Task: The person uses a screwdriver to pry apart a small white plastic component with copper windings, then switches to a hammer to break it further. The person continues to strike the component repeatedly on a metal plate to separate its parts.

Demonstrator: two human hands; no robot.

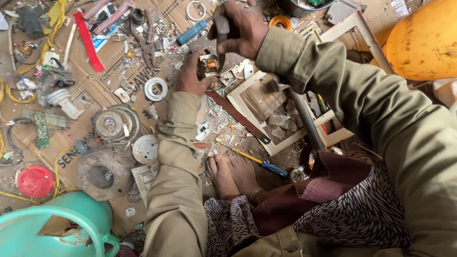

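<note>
Two bare hands at work over a littered floor of flattened brown cardboard, seen from above. Left hand curled around a small motor part with copper windings, fingers wrapped at its lower left side, holding it up just off the floor. Right hand closed in a fist on the dark handles of pliers, directly above the part, tool pointing down toward it; whether the tip actually touches the windings hard to tell, probably so. Olive sleeves on both arms.

Just below and right of the left hand, a long rusty flat file lying slantwise across a pale square frame. Further below, near bare feet, a screwdriver with yellow shaft and blue handle. Left of the left hand, a white ring, and beyond it a round metal disc assembly. Up and left of the right hand, a blue-handled tool and a red strip. Far below left, a red round cap and a teal plastic jug. To the right of the right arm, a large yellow-orange rounded container.

Everywhere scattered wire ends, yellow cable, plastic shards, dust and small scrap. Ground level, seated posture, patterned cloth over the lap.
</note>
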